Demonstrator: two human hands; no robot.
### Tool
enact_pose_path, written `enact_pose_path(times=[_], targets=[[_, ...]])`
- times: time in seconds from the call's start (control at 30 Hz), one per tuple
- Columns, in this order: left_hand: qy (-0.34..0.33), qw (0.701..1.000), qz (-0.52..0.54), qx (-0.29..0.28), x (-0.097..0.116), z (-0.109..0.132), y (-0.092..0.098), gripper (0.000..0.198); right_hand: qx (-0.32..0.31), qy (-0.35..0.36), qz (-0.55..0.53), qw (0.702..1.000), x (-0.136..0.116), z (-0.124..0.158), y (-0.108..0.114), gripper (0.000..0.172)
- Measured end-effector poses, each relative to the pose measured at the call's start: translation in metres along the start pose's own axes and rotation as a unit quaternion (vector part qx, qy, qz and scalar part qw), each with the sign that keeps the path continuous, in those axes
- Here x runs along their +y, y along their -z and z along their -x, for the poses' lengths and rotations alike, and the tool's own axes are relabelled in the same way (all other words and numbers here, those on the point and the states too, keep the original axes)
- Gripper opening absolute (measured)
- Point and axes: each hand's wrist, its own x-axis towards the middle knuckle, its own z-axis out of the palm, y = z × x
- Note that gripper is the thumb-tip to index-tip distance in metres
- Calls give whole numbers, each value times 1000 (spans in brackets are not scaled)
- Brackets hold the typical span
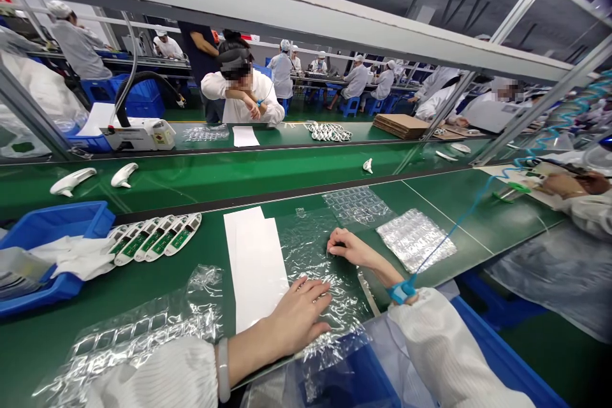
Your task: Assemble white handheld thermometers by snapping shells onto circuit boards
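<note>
My left hand (300,315) lies with its fingers spread on a clear plastic sheet (306,242), at the right edge of some white paper (258,268). Above and to the right of it, my right hand (351,247) has its fingers closed in a pinch over the same plastic; what lies between the fingertips is too small to make out. A blue wrist strap (403,291) with a coiled cord circles my right wrist. Just beyond my right hand is a clear plastic tray (357,204), and a silvery wrapped stack (415,239) lies to the right.
At left are a blue bin (57,220) and a row of white shells with green boards (155,239). Crumpled clear trays (138,331) lie at front left. White parts (73,182) sit on the green belt (239,172). A person (248,92) leans opposite, under a metal beam (287,6).
</note>
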Motion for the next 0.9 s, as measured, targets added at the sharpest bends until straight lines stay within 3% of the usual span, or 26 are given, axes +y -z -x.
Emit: enact_pose_path(times=[0.23, 0.37, 0.47, 0.7, 0.8, 0.9], targets=[[0, 1000, -3, -1, -1, 0, -1, 50, -12, 22, -3, 1000, 5, -2, 3, 15], [-2, 1000, 2, 0, -2, -1, -3, 49, 28, 18, 9, 999, 5, -3, -5, 4], [-2, 1000, 3, 8, -4, 0, -5, 49, 65, 8, 30, 997, 10, -3, -5, 9], [-1, 1000, -6, 12, -4, 0, -6, 40, 225, -103, 119, 962, 70, -6, 56, 20], [2, 1000, -10, 15, -2, 0, -5, 38, 225, -120, 154, 955, 92, -8, 73, 17], [-2, 1000, -12, 23, -2, 0, -5, 38, 195, -111, 178, 958, 102, -12, 75, 13]])
